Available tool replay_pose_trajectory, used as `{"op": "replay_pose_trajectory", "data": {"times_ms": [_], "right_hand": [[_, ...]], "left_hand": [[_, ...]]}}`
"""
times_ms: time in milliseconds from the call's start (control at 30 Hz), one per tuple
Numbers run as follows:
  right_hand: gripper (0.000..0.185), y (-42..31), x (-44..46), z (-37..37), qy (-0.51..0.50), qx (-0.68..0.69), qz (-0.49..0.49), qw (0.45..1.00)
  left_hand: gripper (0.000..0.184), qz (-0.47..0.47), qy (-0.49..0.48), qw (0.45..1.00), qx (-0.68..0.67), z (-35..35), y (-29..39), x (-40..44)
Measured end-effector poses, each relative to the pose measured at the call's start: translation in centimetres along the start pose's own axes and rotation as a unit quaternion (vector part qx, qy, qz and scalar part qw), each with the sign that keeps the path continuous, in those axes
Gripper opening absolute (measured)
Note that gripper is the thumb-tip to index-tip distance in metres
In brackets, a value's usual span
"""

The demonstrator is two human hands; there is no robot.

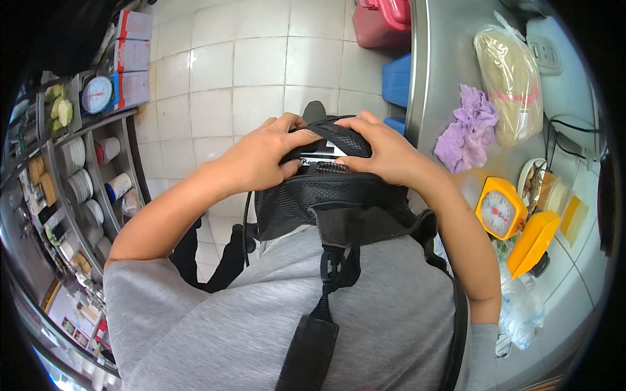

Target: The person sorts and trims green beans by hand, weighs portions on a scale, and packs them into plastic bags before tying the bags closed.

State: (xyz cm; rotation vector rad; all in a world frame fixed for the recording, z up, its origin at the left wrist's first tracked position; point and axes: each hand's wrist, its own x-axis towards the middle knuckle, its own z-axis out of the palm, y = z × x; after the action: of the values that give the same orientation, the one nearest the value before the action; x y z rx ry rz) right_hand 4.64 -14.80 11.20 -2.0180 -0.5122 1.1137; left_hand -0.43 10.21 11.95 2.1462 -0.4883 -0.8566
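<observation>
A black mesh bag (306, 199) is worn against the front of my grey shirt, with a strap and buckle below it. Its top gapes, and a dark object with a white printed label (317, 160) shows inside; I cannot make out what it is. My left hand (272, 151) grips the left side of the opening, fingers on the far rim and thumb at the near side. On the other side, my right hand (385, 151) is closed on the mesh flap, its thumb on the inner edge by the label. Both fingertips are partly hidden by the bag.
At right is a steel counter (450, 39) holding a purple cloth (467, 130), a bag of noodle-like strands (508, 85) and a yellow scale (501, 207). Shelves with stacked plates (79, 185) stand at left. Pink (381, 25) and blue bins (396, 79) sit beside the counter.
</observation>
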Motion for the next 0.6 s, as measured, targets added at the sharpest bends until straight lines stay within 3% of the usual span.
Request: {"op": "replay_pose_trajectory", "data": {"times_ms": [67, 267, 367, 500, 567, 600], "right_hand": [[0.06, 0.0, 0.0, 0.0, -0.002, 0.008, -0.003, 1.0], [0.059, 0.2, 0.3, 0.1, -0.019, 0.043, -0.024, 0.999], [0.061, -0.1, 1.3, -0.4, -0.066, 0.045, -0.041, 0.996], [0.058, -0.6, 3.0, -1.2, -0.178, 0.045, -0.033, 0.982], [0.059, 0.1, 3.2, -0.7, -0.168, 0.065, -0.04, 0.983], [0.06, 0.1, 3.1, -0.6, -0.162, 0.063, -0.041, 0.984]], "left_hand": [[0.052, 0.007, 0.034, 0.999, 0.007, 0.8, -0.5, -0.3], [0.051, -0.017, 0.007, 0.992, -0.128, 0.3, -0.3, -0.4], [0.053, 0.055, 0.031, 0.987, -0.149, -0.6, 0.6, -0.4], [0.056, 0.057, -0.011, 0.987, -0.149, -2.1, 1.4, -0.6], [0.057, 0.029, -0.025, 0.989, -0.143, -2.8, 2.0, -0.7], [0.057, 0.052, 0.01, 0.996, -0.077, -2.9, 2.0, -0.8]]}}
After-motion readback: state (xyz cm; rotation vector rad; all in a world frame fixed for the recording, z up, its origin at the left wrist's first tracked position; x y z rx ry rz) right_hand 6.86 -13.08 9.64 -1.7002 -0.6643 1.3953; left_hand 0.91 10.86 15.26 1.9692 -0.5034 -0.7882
